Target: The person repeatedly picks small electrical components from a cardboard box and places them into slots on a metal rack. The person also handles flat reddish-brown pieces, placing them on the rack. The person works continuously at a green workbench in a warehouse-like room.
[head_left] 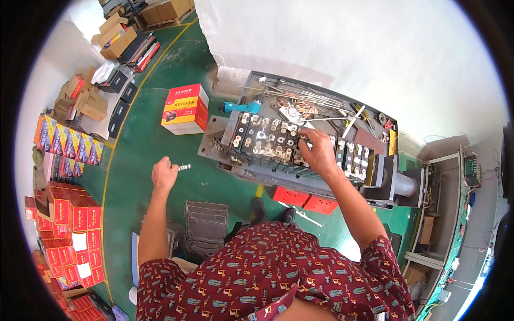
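Observation:
My left hand (165, 174) is held out over the floor, left of the bench, its fingers closed. A short silvery ribbed piece (184, 167) sticks out of it toward the right; it looks like a stack of small metal rings, too small to tell surely. My right hand (319, 153) reaches over a row of black battery cells (248, 140) topped with pale metal terminals (274, 128). Its fingertips are drawn together at a terminal in the middle of the row. Whatever lies between those fingertips is hidden.
The grey metal bench (316, 183) carries a teal power drill (241, 106), metal rods (305, 92) and small hardware (218, 148). Red bins (305, 200) sit below its front. A red and yellow carton (185, 109) stands on the green floor, a grey folding chair (206, 227) nearby. Stacked boxes (75, 219) line the left.

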`<state>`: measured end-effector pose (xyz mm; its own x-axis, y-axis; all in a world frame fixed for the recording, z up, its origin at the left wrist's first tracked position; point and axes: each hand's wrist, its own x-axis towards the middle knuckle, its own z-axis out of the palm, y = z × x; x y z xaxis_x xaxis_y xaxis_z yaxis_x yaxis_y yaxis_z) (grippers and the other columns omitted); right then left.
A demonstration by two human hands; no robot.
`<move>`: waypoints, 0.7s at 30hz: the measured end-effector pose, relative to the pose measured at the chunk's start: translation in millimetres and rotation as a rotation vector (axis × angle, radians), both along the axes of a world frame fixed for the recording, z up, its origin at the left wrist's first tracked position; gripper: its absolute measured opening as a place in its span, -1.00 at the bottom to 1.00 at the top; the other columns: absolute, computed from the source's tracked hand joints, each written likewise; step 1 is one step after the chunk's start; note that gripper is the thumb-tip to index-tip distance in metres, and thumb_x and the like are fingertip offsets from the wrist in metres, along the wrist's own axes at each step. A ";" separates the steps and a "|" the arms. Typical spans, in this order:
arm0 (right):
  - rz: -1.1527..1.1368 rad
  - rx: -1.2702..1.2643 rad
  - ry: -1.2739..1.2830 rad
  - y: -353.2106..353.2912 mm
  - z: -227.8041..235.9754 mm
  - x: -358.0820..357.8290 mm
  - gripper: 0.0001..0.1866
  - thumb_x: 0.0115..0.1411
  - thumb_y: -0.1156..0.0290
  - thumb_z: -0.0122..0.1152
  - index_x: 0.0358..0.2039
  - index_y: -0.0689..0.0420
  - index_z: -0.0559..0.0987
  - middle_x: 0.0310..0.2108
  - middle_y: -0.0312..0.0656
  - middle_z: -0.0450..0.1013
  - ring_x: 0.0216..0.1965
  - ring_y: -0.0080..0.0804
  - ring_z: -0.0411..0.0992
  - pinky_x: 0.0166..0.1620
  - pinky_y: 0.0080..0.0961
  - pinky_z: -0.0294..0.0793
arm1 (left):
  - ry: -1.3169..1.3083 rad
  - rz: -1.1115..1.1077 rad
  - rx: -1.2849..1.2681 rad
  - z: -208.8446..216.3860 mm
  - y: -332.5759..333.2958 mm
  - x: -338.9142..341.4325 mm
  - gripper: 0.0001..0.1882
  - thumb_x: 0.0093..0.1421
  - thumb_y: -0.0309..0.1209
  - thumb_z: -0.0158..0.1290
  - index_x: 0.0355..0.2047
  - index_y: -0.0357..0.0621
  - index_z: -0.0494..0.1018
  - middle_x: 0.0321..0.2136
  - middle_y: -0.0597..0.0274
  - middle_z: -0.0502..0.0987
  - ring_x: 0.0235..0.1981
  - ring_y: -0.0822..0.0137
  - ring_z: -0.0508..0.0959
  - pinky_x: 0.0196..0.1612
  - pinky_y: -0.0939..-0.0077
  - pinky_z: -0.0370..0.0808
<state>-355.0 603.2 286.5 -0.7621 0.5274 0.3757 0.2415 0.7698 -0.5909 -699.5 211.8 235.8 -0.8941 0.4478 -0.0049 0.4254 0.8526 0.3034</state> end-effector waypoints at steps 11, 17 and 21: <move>-0.253 -0.186 -0.104 77.7 6.2 43.4 -0.66 0.25 0.35 0.33 0.00 0.20 0.72 -0.12 0.08 0.70 -0.05 -0.03 0.69 0.04 -0.26 0.63 | -0.438 -0.019 0.303 -121.4 -74.8 19.7 -0.93 0.30 -0.58 0.11 -0.31 -0.28 0.58 -0.52 0.08 0.59 -0.58 0.26 0.65 -0.52 0.31 0.57; -0.147 -0.127 -0.267 98.5 -8.7 73.1 -0.53 0.23 0.31 0.40 0.11 0.26 0.67 0.00 0.06 0.68 0.07 -0.15 0.66 0.14 -0.30 0.57 | -0.533 0.239 0.404 -119.5 -86.6 81.0 -0.83 0.27 -0.49 0.15 -0.17 -0.27 0.63 -0.33 -0.04 0.66 -0.40 0.03 0.71 -0.31 0.18 0.67; 0.026 -0.193 -0.326 100.0 -15.6 65.2 -0.50 0.25 0.26 0.41 0.12 0.28 0.66 -0.05 0.08 0.69 -0.01 -0.13 0.67 0.08 -0.29 0.59 | -0.118 0.108 0.247 -149.3 -141.8 109.5 -0.72 0.23 -0.49 0.15 -0.05 -0.21 0.65 -0.05 -0.11 0.67 -0.04 -0.14 0.66 0.10 0.06 0.59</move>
